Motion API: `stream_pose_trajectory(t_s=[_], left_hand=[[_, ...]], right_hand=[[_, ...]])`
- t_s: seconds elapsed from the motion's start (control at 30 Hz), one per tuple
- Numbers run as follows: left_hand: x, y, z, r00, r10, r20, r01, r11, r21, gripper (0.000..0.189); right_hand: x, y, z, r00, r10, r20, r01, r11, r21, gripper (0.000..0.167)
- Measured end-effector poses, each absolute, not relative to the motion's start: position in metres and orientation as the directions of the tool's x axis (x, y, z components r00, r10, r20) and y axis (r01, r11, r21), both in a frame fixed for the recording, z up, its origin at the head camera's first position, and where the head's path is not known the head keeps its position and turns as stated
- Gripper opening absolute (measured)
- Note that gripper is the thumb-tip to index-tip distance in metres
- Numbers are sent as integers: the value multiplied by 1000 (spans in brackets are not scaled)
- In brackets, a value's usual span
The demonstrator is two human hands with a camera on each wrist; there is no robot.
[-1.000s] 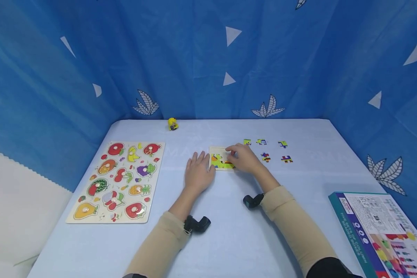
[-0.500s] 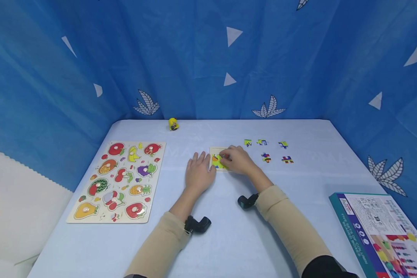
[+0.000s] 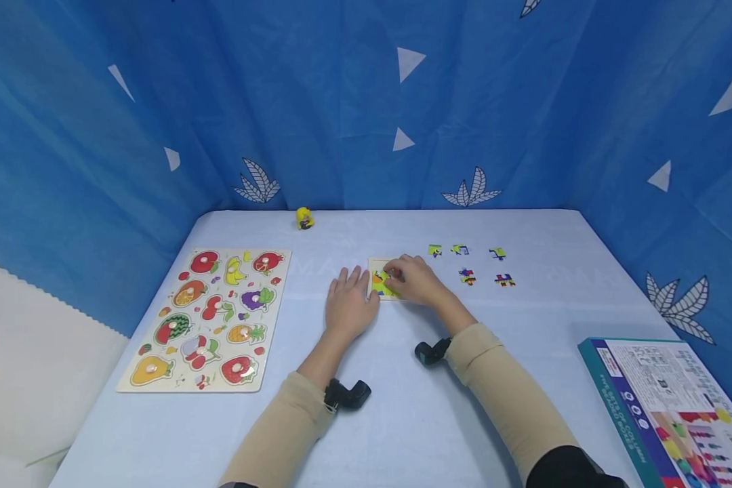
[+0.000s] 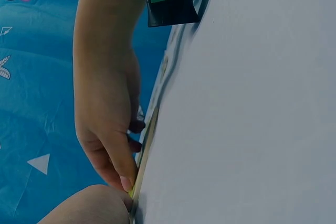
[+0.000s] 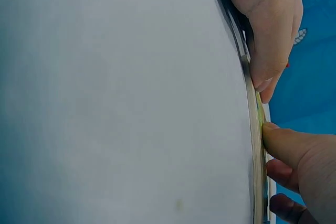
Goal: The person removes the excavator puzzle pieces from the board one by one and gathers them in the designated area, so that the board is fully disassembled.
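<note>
A small jigsaw tray (image 3: 375, 261) with a pale frame and yellow-green picture pieces lies mid-table. My left hand (image 3: 350, 308) rests flat to its left, fingers straight and spread, thumb at the tray's edge. Over the tray bends my right hand (image 3: 417, 281), its thumb and finger pinched low at the picture, apparently on a puzzle piece that they mostly hide. In the right wrist view, the right thumb touches a yellow-green strip (image 5: 260, 111) on the tray. In the left wrist view, some right-hand fingers curl beside the tray. Several loose jigsaw pieces (image 3: 467, 276) lie right of it.
On the left lies a wooden fruit peg puzzle (image 3: 219, 367). A small yellow figure (image 3: 303, 218) stands near the back edge. A colourful flat box (image 3: 665, 407) occupies the front right corner. Blue patterned curtain (image 3: 341, 102) surrounds the table's back and sides.
My right hand has moved slightly left and lower over the tray, then stayed almost still, covering more of the picture. The left hand and loose pieces have stayed put.
</note>
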State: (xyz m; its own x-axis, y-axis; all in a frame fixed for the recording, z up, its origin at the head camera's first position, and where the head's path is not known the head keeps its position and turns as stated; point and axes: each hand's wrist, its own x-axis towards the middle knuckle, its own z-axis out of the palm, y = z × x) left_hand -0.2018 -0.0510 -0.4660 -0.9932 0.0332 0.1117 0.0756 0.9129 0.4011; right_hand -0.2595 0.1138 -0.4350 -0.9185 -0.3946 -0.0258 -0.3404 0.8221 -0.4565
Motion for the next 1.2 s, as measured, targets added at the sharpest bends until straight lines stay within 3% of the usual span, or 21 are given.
stream_pose_trajectory(t_s=[0.77,0.97,1.2], left_hand=[[-200,-50,-463,-994,38,100,75,913,401,56],[-200,-51,-464,-994,38,98,74,917,391,56],[-200,-51,-463,-994,37,98,73,917,393,56]], right_hand=[[-260,108,-436,-937,-346,-44,-224,695,-683,22],[-262,107,-437,-940,-341,-12,-239,681,-692,17],[-262,106,-437,-936,-353,2,-259,683,-683,25]])
